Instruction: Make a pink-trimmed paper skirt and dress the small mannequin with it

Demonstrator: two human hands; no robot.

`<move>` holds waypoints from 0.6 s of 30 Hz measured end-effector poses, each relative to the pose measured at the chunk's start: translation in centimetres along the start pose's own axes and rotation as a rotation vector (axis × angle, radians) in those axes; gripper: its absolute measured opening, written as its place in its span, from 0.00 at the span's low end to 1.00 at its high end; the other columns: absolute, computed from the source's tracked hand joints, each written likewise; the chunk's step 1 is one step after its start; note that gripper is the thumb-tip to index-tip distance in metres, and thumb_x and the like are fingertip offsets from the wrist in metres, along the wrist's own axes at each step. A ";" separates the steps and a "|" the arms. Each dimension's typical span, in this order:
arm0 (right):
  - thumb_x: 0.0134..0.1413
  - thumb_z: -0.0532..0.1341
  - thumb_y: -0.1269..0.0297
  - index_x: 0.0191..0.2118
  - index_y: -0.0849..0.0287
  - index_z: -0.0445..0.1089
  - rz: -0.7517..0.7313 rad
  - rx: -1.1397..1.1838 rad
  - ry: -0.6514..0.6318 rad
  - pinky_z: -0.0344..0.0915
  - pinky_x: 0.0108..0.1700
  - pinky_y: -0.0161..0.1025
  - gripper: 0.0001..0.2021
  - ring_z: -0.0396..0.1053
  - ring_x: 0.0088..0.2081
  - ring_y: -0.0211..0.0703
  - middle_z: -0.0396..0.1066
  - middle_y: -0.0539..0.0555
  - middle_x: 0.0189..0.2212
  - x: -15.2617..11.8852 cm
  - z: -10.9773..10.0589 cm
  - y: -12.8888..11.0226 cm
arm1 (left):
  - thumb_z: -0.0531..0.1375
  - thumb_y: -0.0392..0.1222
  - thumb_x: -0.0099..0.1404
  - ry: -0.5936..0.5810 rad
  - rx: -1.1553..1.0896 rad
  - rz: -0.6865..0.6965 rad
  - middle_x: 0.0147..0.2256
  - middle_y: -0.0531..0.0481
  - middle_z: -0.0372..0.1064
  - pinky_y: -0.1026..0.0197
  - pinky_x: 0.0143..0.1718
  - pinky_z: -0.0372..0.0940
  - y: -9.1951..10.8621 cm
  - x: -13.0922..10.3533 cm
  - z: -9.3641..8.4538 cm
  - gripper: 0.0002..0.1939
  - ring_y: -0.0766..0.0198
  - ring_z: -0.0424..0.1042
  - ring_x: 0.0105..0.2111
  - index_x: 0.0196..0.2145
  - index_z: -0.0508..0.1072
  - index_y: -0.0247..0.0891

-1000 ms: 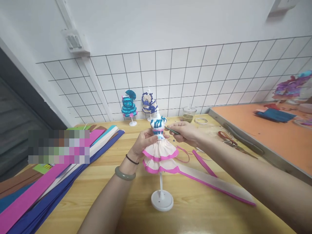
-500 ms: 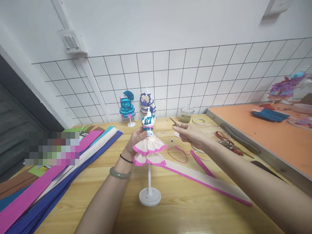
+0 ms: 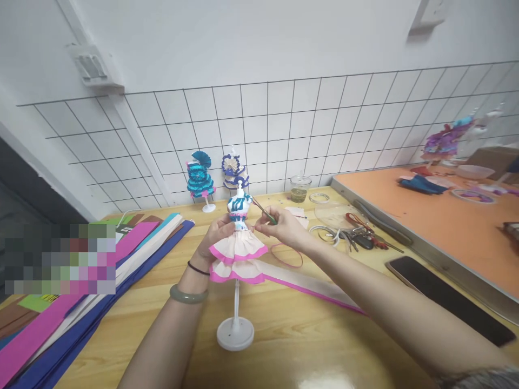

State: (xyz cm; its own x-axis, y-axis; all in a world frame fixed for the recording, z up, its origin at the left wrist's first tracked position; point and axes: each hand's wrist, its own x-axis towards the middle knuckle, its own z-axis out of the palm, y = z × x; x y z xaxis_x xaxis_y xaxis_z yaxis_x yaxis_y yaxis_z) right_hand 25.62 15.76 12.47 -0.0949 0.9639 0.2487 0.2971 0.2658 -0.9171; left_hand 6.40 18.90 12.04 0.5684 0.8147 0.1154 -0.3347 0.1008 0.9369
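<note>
A small white dress form [image 3: 235, 329] stands upright on its round base. It wears a teal-and-white bodice [image 3: 238, 205] and a tiered cream paper skirt [image 3: 238, 248] with pink edges. My left hand [image 3: 217, 232] is closed round the waist from the left and back, its thumb at the front. At the waist's right side, my right hand [image 3: 279, 222] holds slim pointed tweezers [image 3: 268, 216], tips up and left by the bodice. Its fingertips pinch close to the skirt's top edge. A cream paper strip [image 3: 308, 281] with a pink edge trails right from the skirt, partly under my right forearm.
Two dressed forms, one teal [image 3: 200, 178] and one cream-and-blue [image 3: 235, 170], stand by the wall. Coloured paper strips [image 3: 133, 265] lie left. Right are a lidded cup [image 3: 299, 189], tape rolls [image 3: 322, 234], keys [image 3: 360, 237], a phone [image 3: 446, 297] and an orange-topped table [image 3: 377, 200].
My right hand has come left and down to the form's waist with the tweezers. The left hand still holds the form. The whole view has shifted slightly to the right.
</note>
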 end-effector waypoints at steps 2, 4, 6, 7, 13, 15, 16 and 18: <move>0.43 0.64 0.61 0.26 0.57 0.63 0.007 0.019 0.043 0.60 0.33 0.37 0.09 0.64 0.30 0.39 0.68 0.50 0.27 -0.2 0.1 0.2 | 0.68 0.50 0.45 0.027 0.038 -0.012 0.32 0.46 0.74 0.59 0.30 0.66 0.2 0.0 0.1 0.21 0.57 0.74 0.31 0.35 0.71 0.37; 0.42 0.64 0.60 0.26 0.56 0.61 0.040 0.078 0.074 0.58 0.29 0.36 0.11 0.62 0.26 0.37 0.67 0.48 0.25 -0.5 0.1 0.2 | 0.68 0.48 0.46 0.010 0.069 -0.016 0.32 0.45 0.74 0.59 0.31 0.67 0.2 0.0 0.1 0.20 0.58 0.74 0.30 0.35 0.72 0.36; 0.41 0.65 0.58 0.25 0.56 0.57 0.086 0.201 0.076 0.53 0.23 0.33 0.15 0.56 0.21 0.33 0.65 0.47 0.23 -0.8 0.0 0.4 | 0.68 0.46 0.48 -0.034 0.085 -0.012 0.33 0.44 0.75 0.59 0.32 0.67 0.3 0.0 0.1 0.20 0.58 0.74 0.30 0.36 0.72 0.34; 0.40 0.65 0.57 0.25 0.56 0.55 0.108 0.255 0.078 0.50 0.22 0.32 0.17 0.53 0.19 0.31 0.65 0.46 0.22 -0.9 0.0 0.6 | 0.68 0.46 0.48 -0.046 0.092 -0.011 0.34 0.43 0.75 0.59 0.33 0.67 0.3 0.0 0.1 0.19 0.58 0.74 0.31 0.37 0.73 0.34; 0.39 0.66 0.56 0.30 0.56 0.56 0.181 0.217 0.222 0.48 0.20 0.31 0.18 0.49 0.17 0.28 0.66 0.46 0.23 1.0 -1.8 3.4 | 0.68 0.44 0.49 0.030 0.087 0.004 0.38 0.41 0.75 0.61 0.30 0.68 1.1 -0.2 0.3 0.18 0.61 0.74 0.29 0.36 0.73 0.33; 0.38 0.66 0.59 0.30 0.57 0.59 0.203 0.133 0.300 0.49 0.21 0.32 0.16 0.50 0.18 0.29 0.65 0.46 0.23 2.4 -3.4 4.3 | 0.68 0.44 0.49 0.054 0.086 0.024 0.38 0.41 0.76 0.61 0.32 0.68 1.4 -0.2 0.4 0.18 0.60 0.74 0.31 0.36 0.73 0.33; 0.38 0.66 0.61 0.31 0.58 0.60 0.212 0.084 0.342 0.50 0.21 0.32 0.15 0.51 0.18 0.29 0.65 0.46 0.22 3.2 -4.2 4.7 | 0.68 0.44 0.49 0.063 0.093 0.034 0.38 0.42 0.76 0.61 0.32 0.68 1.6 -0.3 0.4 0.18 0.59 0.74 0.31 0.37 0.73 0.33; 0.39 0.65 0.64 0.30 0.59 0.61 0.225 -0.020 0.409 0.50 0.22 0.32 0.13 0.53 0.20 0.31 0.64 0.45 0.21 4.6 -6.0 5.2 | 0.69 0.44 0.49 0.075 0.119 0.056 0.37 0.42 0.76 0.60 0.33 0.67 1.8 -0.3 0.3 0.19 0.59 0.74 0.31 0.37 0.73 0.33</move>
State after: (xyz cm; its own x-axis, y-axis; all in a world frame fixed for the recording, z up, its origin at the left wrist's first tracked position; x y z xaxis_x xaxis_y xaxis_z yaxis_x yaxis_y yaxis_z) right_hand 32.44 21.64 10.69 0.3552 0.9227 0.1500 0.2861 0.0455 -0.9571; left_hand 5.90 18.67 13.85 0.4918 0.8580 0.1480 -0.2705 -0.0110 0.9627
